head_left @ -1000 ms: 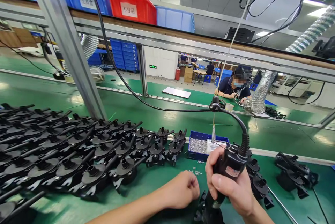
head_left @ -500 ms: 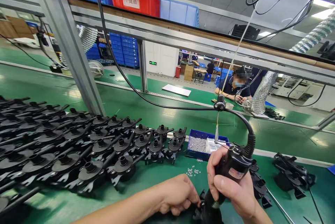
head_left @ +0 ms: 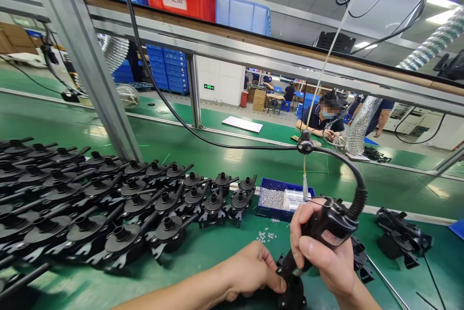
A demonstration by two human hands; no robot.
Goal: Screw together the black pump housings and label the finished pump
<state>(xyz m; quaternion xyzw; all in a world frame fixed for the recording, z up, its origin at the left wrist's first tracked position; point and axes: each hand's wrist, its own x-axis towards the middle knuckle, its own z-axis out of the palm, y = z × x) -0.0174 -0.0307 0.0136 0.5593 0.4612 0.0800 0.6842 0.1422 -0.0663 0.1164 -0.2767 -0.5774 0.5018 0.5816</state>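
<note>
My right hand is wrapped round a black corded electric screwdriver, which leans down and to the left. Its lower end meets a black plastic housing at the bottom of the view; the bit is hidden. Pinching the near-left side of that housing, the thumb and fingers of my left hand are closed close to the tool's nose. Small shiny rings or nuts lie loose on the green bench just beyond. Behind them, a blue tray contains many small metal pieces and a clear-white roll.
Rows of similar black housings fill the bench's left side. More black parts and a thin metal rod lie to the right. The tool's black cable loops across the front. A person sits at the opposite bench.
The screwdriver has tilted more, its top moving to the right. My left thumb has come forward onto the housing. The view has shifted slightly.
</note>
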